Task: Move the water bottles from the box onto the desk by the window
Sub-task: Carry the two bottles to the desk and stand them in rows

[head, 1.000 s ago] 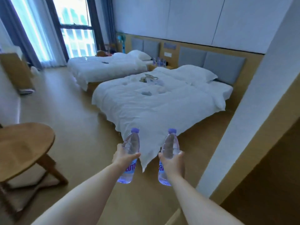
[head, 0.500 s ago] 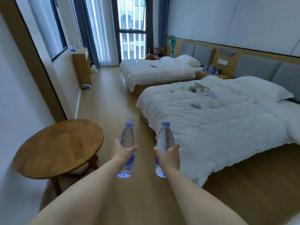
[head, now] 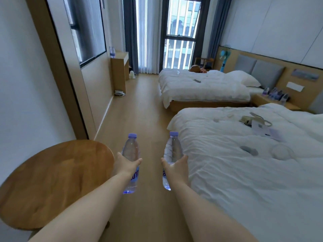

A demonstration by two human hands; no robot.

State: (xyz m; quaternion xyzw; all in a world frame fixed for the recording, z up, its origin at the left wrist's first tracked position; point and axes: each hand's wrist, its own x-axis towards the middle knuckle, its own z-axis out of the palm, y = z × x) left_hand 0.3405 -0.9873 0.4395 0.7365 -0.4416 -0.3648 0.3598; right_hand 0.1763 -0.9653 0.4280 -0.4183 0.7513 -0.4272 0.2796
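Desk [head: 120,55] nearer; each grip [head: 127,165] holds an upright bottle [head: 130,151].

I have both bare arms stretched forward, side by side. My left hand [head: 126,165] grips a bottle [head: 130,154] round its middle; my right hand [head: 176,167] grips a second bottle [head: 172,151] likewise, both upright.

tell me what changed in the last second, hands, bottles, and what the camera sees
The view swung left: the near bed slid to the right edge, the round table came in lower left, and the desk by the window now lies ahead down the floor. Unchanged: the left hand grips the left bottle and the right hand grips the right bottle, both upright.
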